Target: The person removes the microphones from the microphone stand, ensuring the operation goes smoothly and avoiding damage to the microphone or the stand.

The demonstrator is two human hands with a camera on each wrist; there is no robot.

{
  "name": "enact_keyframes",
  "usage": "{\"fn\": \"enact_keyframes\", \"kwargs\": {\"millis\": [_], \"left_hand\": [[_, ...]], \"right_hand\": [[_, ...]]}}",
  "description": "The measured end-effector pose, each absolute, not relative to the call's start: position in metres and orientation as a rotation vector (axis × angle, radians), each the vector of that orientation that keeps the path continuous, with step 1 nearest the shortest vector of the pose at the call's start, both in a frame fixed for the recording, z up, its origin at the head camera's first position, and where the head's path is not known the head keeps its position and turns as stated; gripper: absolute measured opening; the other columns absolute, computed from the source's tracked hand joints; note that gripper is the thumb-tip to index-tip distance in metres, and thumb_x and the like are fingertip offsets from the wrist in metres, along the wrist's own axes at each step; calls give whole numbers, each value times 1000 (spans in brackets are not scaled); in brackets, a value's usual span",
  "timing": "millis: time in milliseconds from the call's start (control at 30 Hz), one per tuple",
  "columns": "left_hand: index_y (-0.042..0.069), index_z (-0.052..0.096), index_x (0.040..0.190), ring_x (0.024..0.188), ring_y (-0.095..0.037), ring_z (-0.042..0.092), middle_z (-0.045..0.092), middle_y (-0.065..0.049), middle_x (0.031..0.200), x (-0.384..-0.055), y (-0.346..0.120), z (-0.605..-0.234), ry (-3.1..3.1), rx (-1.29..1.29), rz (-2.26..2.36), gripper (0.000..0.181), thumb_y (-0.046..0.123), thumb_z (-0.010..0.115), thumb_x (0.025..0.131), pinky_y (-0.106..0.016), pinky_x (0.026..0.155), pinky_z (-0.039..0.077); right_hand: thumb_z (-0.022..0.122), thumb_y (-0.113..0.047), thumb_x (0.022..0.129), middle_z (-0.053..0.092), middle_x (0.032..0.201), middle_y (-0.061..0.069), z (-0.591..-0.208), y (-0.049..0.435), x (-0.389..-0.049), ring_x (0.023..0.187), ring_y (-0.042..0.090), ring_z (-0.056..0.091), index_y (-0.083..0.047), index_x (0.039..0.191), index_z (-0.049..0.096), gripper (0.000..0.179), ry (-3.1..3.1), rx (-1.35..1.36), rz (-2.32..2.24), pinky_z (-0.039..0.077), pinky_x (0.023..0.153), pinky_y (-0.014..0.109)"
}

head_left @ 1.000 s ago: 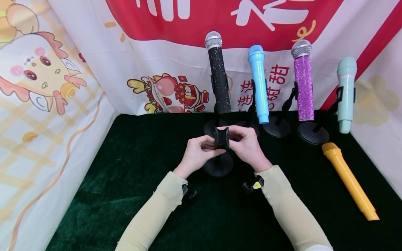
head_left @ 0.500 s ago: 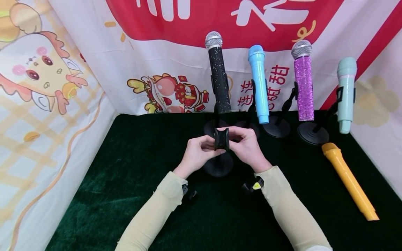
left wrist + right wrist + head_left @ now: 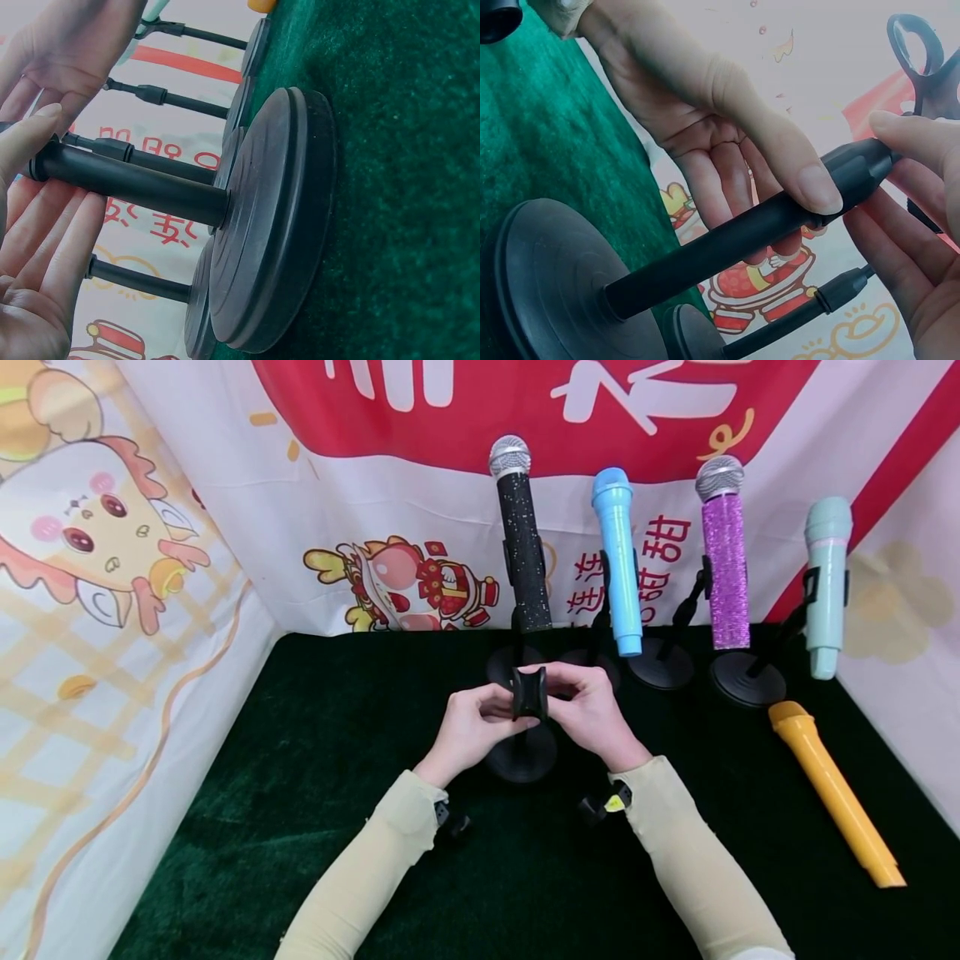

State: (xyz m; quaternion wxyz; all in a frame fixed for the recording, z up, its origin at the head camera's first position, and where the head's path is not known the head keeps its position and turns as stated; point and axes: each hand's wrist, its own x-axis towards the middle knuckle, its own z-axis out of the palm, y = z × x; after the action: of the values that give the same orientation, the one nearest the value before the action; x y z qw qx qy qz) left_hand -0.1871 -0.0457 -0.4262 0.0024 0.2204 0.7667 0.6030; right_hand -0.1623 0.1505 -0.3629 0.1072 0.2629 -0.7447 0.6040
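Observation:
A black microphone stand (image 3: 522,756) stands upright on the dark green cloth, its round base flat and its curved clip (image 3: 529,693) at the top. Around the upper pole, at the thick collar (image 3: 855,174), my left hand (image 3: 468,727) holds on with thumb and fingers. My right hand (image 3: 588,706) pinches the stand just above that collar, near the clip, from the other side. The right wrist view shows both thumbs on the black plastic. Nothing sits in the clip. To the right, a yellow microphone (image 3: 836,793) lies on the cloth.
Along the back stand several similar stands bearing microphones: black speckled (image 3: 523,552), light blue (image 3: 618,564), glittery purple (image 3: 725,568) and pale green (image 3: 827,585). Behind them hangs a printed white and red curtain (image 3: 420,493). Another printed cloth (image 3: 112,693) flanks the left side.

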Motion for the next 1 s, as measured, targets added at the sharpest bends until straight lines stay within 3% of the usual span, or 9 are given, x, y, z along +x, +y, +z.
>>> {"fn": "enact_keyframes", "kwargs": {"millis": [633,1000], "left_hand": [[16,76,104,87,-13,74,75,4,99,-188,-43,-425,2410,682,1917,20,20,84,87,-30,79,60],[18,76,103,86,-12,73,75,6,98,-189,-46,-429,2404,728,1908,20,30,83,87,-30,79,60]], "right_hand": [[76,8,88,77,96,7,-366,145,-161,89,17,72,2,112,75,25,-2125,760,1704,60,80,31],[77,7,88,77,97,7,-368,144,-161,91,18,72,2,112,75,26,-2125,741,1737,60,81,33]]}}
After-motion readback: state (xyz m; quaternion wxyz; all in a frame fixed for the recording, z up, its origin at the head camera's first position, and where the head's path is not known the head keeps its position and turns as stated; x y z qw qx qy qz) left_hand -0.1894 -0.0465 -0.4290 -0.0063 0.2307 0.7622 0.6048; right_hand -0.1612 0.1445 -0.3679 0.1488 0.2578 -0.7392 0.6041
